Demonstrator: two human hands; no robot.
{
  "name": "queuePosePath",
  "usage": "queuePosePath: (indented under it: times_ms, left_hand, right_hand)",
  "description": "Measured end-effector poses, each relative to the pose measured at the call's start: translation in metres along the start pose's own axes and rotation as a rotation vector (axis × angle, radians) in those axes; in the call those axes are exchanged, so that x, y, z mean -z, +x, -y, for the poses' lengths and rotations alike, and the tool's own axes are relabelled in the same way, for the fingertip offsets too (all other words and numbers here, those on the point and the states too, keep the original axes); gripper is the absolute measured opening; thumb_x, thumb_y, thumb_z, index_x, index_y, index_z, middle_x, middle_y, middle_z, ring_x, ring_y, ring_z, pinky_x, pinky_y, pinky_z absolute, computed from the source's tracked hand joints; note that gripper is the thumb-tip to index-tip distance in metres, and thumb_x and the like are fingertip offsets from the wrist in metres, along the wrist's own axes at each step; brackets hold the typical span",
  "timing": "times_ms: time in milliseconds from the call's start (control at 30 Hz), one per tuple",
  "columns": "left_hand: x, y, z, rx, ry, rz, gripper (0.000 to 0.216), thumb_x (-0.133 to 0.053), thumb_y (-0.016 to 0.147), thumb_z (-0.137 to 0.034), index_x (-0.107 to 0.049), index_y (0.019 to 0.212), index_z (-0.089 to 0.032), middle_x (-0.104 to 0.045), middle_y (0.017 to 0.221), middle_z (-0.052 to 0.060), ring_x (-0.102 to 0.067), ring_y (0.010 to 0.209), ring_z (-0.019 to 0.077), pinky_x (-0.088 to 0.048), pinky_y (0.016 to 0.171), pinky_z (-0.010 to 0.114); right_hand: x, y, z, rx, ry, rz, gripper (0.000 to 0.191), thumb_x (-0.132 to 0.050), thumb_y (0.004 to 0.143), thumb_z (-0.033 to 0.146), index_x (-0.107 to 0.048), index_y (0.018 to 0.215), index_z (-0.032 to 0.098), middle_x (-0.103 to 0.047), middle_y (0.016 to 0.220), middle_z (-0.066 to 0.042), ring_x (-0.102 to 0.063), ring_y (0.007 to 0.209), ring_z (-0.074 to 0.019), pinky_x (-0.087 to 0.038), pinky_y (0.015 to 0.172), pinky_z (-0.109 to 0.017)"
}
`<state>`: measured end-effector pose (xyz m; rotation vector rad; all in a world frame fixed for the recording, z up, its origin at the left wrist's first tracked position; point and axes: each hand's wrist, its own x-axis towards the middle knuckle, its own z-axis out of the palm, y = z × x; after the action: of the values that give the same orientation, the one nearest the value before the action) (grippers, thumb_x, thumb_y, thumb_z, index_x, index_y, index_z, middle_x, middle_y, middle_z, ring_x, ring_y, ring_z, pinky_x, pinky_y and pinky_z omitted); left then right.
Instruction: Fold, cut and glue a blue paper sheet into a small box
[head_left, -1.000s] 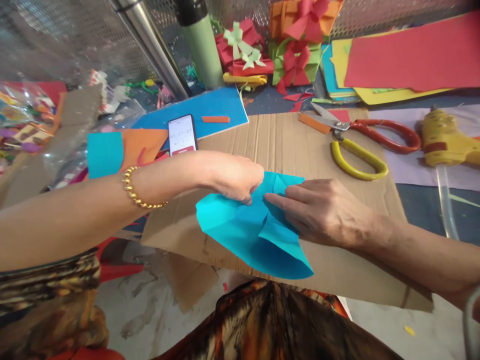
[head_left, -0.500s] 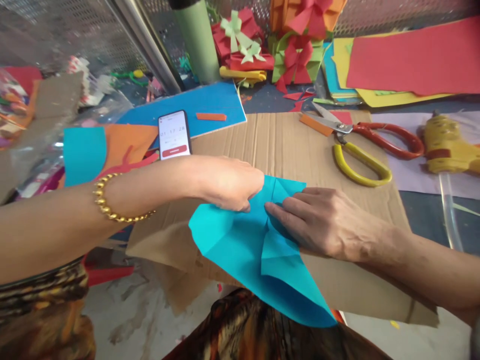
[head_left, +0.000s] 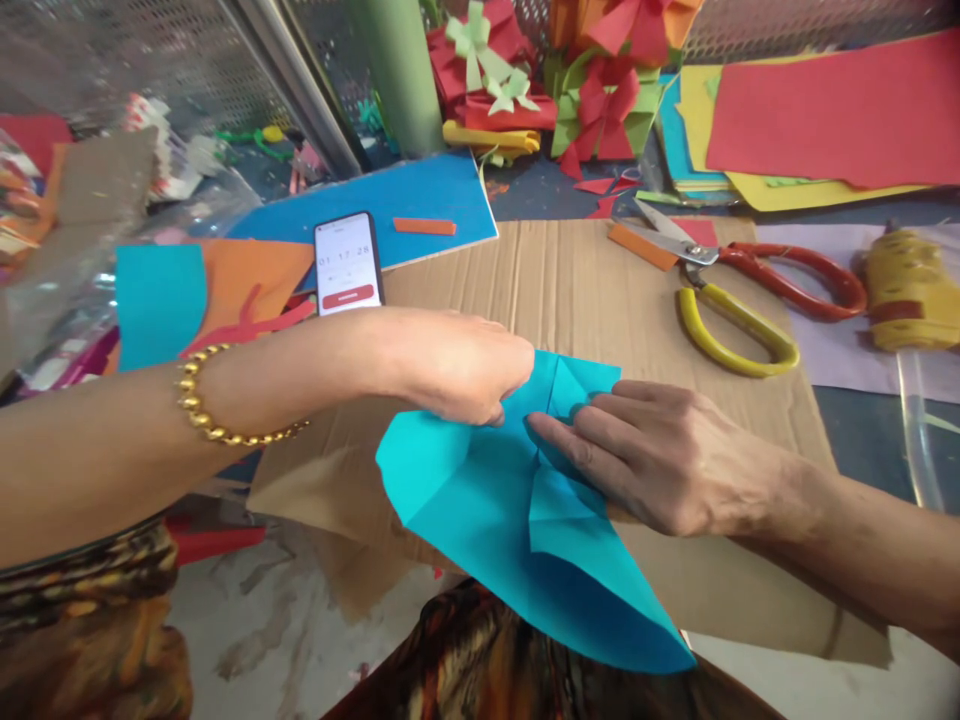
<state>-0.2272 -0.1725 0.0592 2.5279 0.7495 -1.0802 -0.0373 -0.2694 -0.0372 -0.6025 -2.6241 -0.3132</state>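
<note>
A sheet of turquoise paper point(head_left: 480, 510) with several creases and folded flaps lies over the cardboard, its near edge curling up past the board's front edge. My left hand point(head_left: 469, 368), with a gold bead bracelet at the wrist, is closed at the paper's upper left part, knuckles up and fingertips tucked out of sight. From the right, my right hand point(head_left: 660, 450) presses on the folded flap, its fingers bent and close together, the foremost fingertip near the middle crease. Its thumb is hidden. Both hands are close together on the same sheet.
Brown cardboard point(head_left: 585, 290) is under the work. Scissors point(head_left: 701, 255) with red and yellow handles lie at right, beside a yellow glue gun point(head_left: 911, 290). A phone point(head_left: 347, 265) rests at left. Coloured sheets point(head_left: 832, 120), paper gift boxes point(head_left: 607, 105) and a green bottle point(head_left: 401, 80) stand behind.
My right hand has shifted slightly right and down over the flap. The paper's near corner has moved a little right and lower. My left hand stays almost in place; the view has shifted slightly.
</note>
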Motion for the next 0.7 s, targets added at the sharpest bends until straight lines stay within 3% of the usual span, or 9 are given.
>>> queuePosePath:
  times_ms: [133,267,467,700]
  left_hand:
    - [0.0001,0.0011,-0.0012,0.002,0.014,0.043,0.024,-0.061,0.096,-0.019,-0.081,0.087,-0.009,-0.042,0.048,-0.004,-0.033,0.050,0.0117,-0.023,0.059,0.031]
    - [-0.0010,-0.0002,-0.0021,-0.009,0.024,-0.002,0.021,-0.065,0.096,-0.018,-0.081,0.086,-0.008,-0.052,0.054,-0.001,-0.032,0.052,0.0116,-0.023,0.059,0.031]
    - [-0.0018,-0.0014,-0.0006,-0.009,0.050,-0.004,0.021,-0.065,0.097,-0.021,-0.081,0.088,-0.011,-0.053,0.055,-0.001,-0.031,0.050,0.0126,-0.025,0.057,0.031]
    - [0.0012,-0.0003,-0.0029,0.045,0.076,0.082,0.026,-0.061,0.099,-0.025,-0.084,0.098,-0.013,-0.059,0.058,0.001,-0.039,0.051,0.0153,-0.029,0.058,0.033]
  right_hand:
    - [-0.0002,-0.0006,-0.0002,-0.033,-0.015,0.018,0.027,-0.043,0.108,0.014,-0.063,0.124,0.005,-0.060,0.073,-0.001,-0.053,0.065,-0.0163,-0.043,0.060,-0.034]
    - [-0.0027,-0.0023,0.0009,-0.070,0.002,0.074,0.025,-0.041,0.110,0.016,-0.064,0.119,0.012,-0.062,0.076,-0.002,-0.054,0.066,-0.0153,-0.041,0.063,-0.035]
    - [-0.0034,-0.0001,0.0023,-0.119,0.053,0.083,0.024,-0.042,0.111,0.017,-0.065,0.105,0.015,-0.064,0.077,-0.002,-0.053,0.065,-0.0145,-0.039,0.065,-0.034]
    - [-0.0039,0.0029,0.0019,-0.135,0.048,0.051,0.026,-0.042,0.111,0.016,-0.065,0.099,0.015,-0.063,0.074,-0.001,-0.050,0.063,-0.0153,-0.038,0.063,-0.035]
